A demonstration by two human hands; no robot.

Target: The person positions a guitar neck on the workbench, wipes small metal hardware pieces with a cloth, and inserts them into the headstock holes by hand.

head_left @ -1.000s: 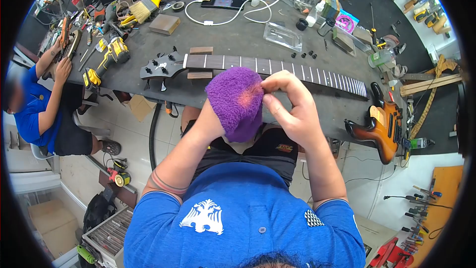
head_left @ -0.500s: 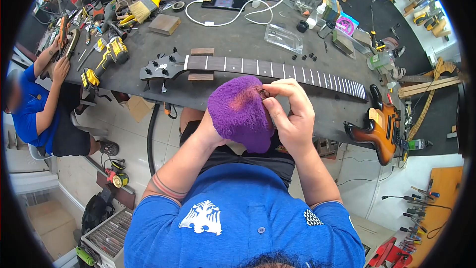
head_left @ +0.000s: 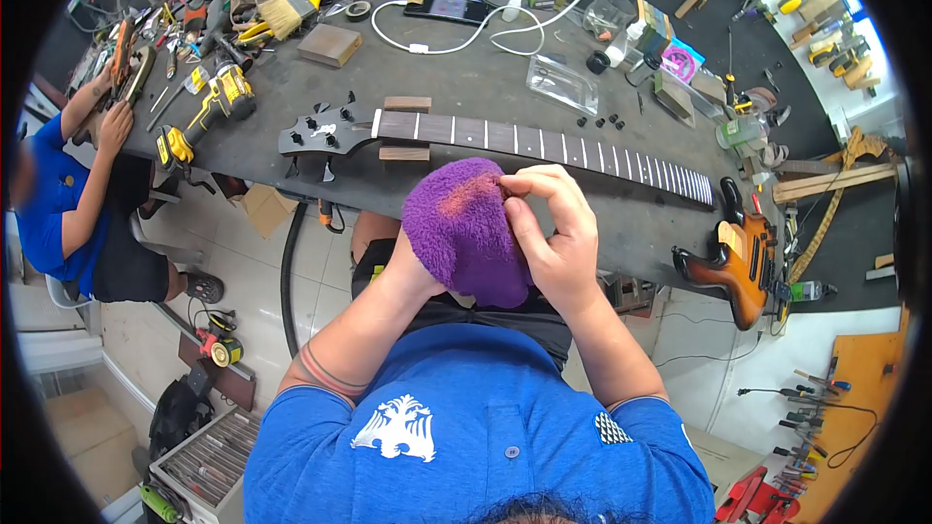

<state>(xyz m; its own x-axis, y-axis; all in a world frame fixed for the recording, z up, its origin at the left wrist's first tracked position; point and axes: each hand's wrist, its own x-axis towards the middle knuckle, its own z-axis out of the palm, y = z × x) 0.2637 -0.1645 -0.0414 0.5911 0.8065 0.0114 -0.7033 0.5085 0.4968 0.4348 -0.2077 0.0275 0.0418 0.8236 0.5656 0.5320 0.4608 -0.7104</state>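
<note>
A fuzzy purple cloth (head_left: 461, 233) with a reddish-brown stain on top is draped over my left hand (head_left: 416, 270), whose fingers are hidden beneath it. My right hand (head_left: 558, 238) pinches thumb and forefinger together at the cloth's right edge; what sits between the fingertips is too small and covered to make out. Just beyond both hands lies a bass guitar neck (head_left: 544, 143) with a dark fretboard. Its black headstock (head_left: 318, 132) points left and carries tuners. Wooden blocks (head_left: 408, 103) support the neck near the nut.
A sunburst guitar body (head_left: 746, 277) stands at the bench's right end. A yellow drill (head_left: 218, 102), a brush (head_left: 291, 12), a sanding block (head_left: 330, 45), a clear plastic tray (head_left: 563, 84) and small black knobs (head_left: 600, 122) lie on the bench (head_left: 427, 73). A co-worker (head_left: 73, 204) sits at left.
My right hand has shifted slightly left and down against the cloth. The small dark shiny part seen at its fingertips before is now hidden. The view has tilted a little.
</note>
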